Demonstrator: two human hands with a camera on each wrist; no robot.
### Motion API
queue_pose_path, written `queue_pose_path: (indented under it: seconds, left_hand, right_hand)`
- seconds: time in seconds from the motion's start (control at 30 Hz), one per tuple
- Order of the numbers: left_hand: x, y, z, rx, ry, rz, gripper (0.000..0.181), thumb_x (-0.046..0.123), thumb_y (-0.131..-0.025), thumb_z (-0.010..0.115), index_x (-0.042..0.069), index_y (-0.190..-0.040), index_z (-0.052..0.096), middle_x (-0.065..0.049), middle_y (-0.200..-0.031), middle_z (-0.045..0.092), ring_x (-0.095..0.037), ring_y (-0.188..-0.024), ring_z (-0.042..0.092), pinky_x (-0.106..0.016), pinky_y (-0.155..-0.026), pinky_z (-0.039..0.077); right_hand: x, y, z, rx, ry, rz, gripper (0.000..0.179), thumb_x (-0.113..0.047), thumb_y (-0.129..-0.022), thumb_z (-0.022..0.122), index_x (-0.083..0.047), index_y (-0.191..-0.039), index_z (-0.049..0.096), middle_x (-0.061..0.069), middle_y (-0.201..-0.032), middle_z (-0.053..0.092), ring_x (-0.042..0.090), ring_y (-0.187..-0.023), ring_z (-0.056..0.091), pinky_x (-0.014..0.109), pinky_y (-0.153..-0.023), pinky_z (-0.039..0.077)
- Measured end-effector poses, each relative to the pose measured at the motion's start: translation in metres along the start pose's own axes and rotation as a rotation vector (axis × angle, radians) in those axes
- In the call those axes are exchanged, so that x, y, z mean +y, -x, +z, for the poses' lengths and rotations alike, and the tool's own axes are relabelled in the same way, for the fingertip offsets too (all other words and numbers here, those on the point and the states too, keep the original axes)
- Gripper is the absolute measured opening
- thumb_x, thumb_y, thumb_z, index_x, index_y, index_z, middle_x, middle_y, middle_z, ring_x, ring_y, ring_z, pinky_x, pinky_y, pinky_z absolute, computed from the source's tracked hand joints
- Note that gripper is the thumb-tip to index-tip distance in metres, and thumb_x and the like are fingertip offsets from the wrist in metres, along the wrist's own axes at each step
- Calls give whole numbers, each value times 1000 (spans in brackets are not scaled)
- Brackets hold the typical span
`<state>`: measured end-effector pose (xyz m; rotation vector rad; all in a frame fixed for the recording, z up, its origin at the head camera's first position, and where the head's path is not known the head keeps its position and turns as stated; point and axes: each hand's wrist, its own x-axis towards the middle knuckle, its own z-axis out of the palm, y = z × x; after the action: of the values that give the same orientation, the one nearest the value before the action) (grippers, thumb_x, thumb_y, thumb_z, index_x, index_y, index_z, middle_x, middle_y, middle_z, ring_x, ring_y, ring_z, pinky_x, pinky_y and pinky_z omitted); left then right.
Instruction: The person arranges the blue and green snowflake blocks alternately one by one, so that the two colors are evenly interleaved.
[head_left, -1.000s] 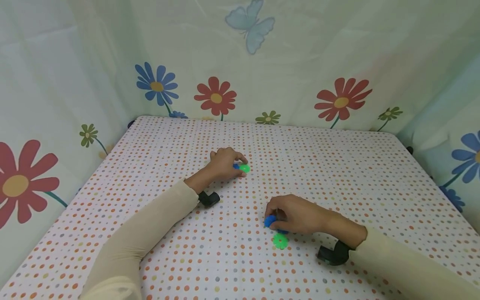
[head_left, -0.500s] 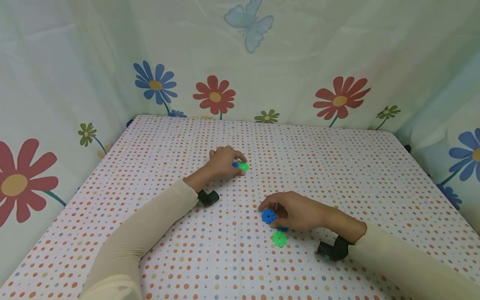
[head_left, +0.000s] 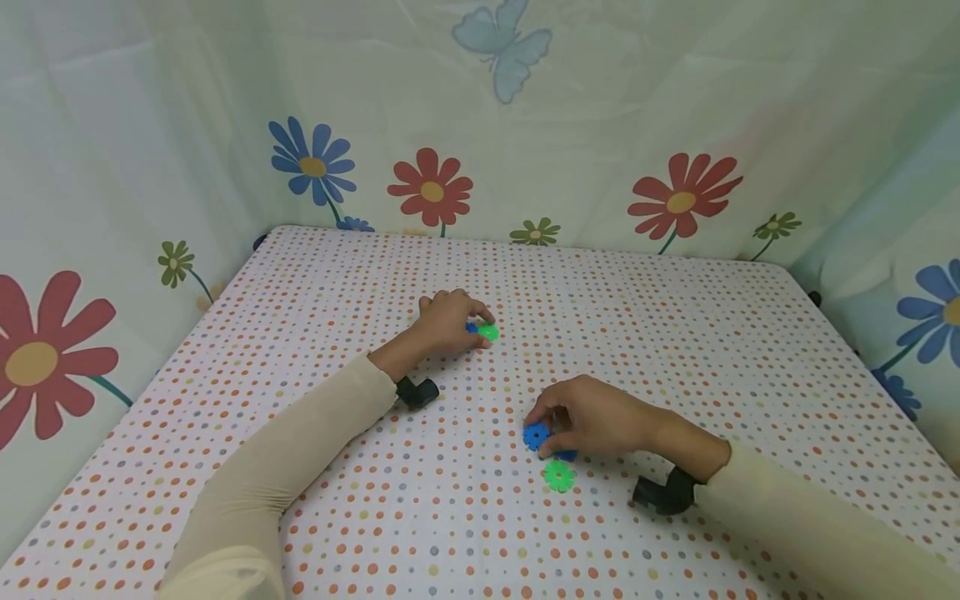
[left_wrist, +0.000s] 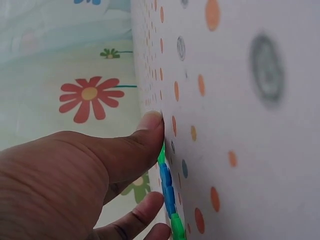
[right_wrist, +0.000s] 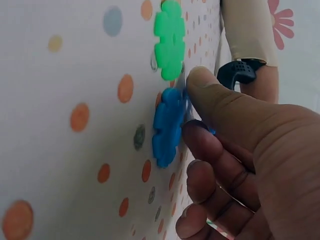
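Observation:
In the head view my left hand (head_left: 450,323) rests low over the table, thumb and forefinger pinching a green notched plastic disc (head_left: 488,332). A blue notched disc (head_left: 472,327) sits beside it, partly under the fingers. The left wrist view shows blue discs (left_wrist: 168,187) in a row, with another green disc (left_wrist: 177,226) below. Nearer the front, my right hand (head_left: 600,417) pinches a blue notched disc (head_left: 536,436) by its edge. Under that hand lies another blue disc (right_wrist: 167,127), flat on the table. A loose green disc (head_left: 558,476) lies close by, toward the table's front.
A white cloth with coloured dots covers the table (head_left: 360,508). Flower-printed curtains (head_left: 570,125) stand along its back and sides. Each wrist wears a black camera, one on the left wrist (head_left: 417,394) and one on the right wrist (head_left: 666,493).
My right thumb and forefinger spread around the blue disc, then drew together on it again. That disc turned its face toward the head camera and shifted slightly left. My left hand held still.

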<state>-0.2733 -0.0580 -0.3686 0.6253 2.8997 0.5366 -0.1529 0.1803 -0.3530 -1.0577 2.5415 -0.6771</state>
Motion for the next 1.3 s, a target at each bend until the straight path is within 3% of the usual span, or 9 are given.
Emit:
queue_pose_path:
  seconds: [0.2,0.5,0.8,1.3]
  left_hand:
    - [0,-1,-1,9,12,-5,36,44,-87,74,33,-121,70,-2,-134,57,-32,-124,50,-54,-102,29]
    - [-3,-1,-1,25,34,8,32,41,-87,74,32,-117,71,0,-129,60,-28,-121,52,-53,-102,29]
    - [-3,-1,-1,39,54,18,26,39,-88,74,32,-113,73,1,-127,61,-25,-119,54,-52,-100,29]
    - [-3,-3,1,43,27,11,24,39,-88,74,33,-112,73,2,-127,60,-25,-116,53,-51,-99,30]
  right_hand:
    - [9,-3,-8,101,-37,-4,29,-28,-83,80,-18,-109,73,-12,-86,64,2,-65,51,22,-59,47]
    - [38,-24,-26,237,1,2,29,-25,-81,81,-14,-108,75,-8,-82,65,6,-61,51,22,-57,45]
    - [64,-49,-37,220,14,131,34,-29,-83,81,-11,-111,74,-4,-83,66,11,-67,58,25,-62,48]
    - [80,-87,-48,232,3,165,33,-29,-84,80,-9,-110,76,-1,-85,69,12,-74,63,29,-68,51]
